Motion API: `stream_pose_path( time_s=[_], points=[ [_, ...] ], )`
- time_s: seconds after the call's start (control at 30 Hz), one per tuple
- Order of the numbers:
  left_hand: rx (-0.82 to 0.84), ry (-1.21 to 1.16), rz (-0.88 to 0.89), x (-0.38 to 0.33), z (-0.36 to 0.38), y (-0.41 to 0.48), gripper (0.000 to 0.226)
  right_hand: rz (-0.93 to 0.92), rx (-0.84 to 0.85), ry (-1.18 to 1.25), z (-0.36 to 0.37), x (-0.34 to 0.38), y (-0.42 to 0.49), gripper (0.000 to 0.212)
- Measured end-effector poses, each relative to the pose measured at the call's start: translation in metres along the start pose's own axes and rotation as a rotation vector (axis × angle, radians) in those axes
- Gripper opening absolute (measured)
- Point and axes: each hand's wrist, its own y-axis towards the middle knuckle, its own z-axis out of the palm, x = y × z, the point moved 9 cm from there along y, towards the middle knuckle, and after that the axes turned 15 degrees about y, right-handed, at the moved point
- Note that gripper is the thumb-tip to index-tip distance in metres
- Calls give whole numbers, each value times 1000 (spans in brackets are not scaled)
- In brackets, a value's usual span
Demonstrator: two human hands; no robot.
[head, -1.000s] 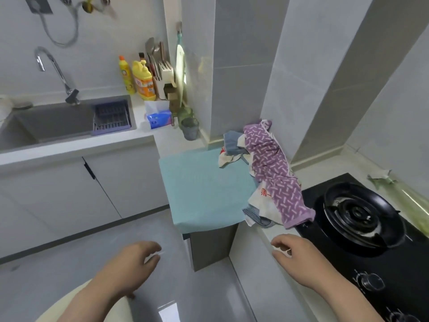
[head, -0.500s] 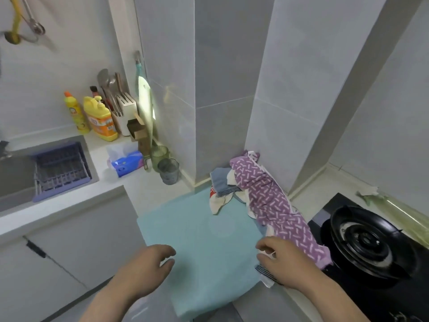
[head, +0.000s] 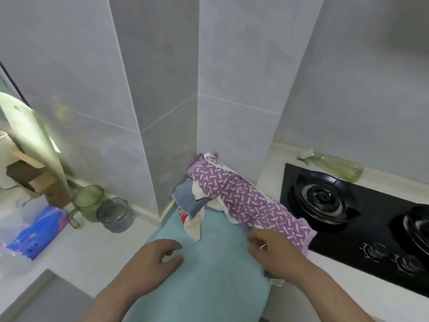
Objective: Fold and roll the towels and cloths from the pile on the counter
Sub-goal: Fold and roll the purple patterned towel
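Both hands have come up to the pile [head: 192, 201] now — the right hand [head: 276, 249] touches the purple cloth [head: 250, 201], grip unclear, the left hand [head: 151, 261] hangs loose over the teal towel [head: 209, 287] — folding can start

A pale teal towel [head: 209, 280] lies spread flat on the white counter [head: 97, 247]. Along its far right side sits a crumpled pile of cloths. A purple cloth with white dashes [head: 250, 205] is draped lengthwise over the top. A blue-grey cloth with a striped hem [head: 188, 198] is bunched at the left, and below it a white cloth with red print [head: 193, 227] trails onto the teal towel.
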Motion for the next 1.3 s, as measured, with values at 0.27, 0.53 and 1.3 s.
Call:
stream_pose_path(
  time_s=[0.27,0.53,1.3],
  points=[
    [-9,-102,113,-29,18,86,21,6,-36,-4,-7,-36,41,19],
    [-214,-144,276,-75,62,219,51,-56,-215,-90,4,-89,124,72],
    [-704,331,47,-79,37,250,14,-450,-501,88,-12,-90,116,25]
  ],
)
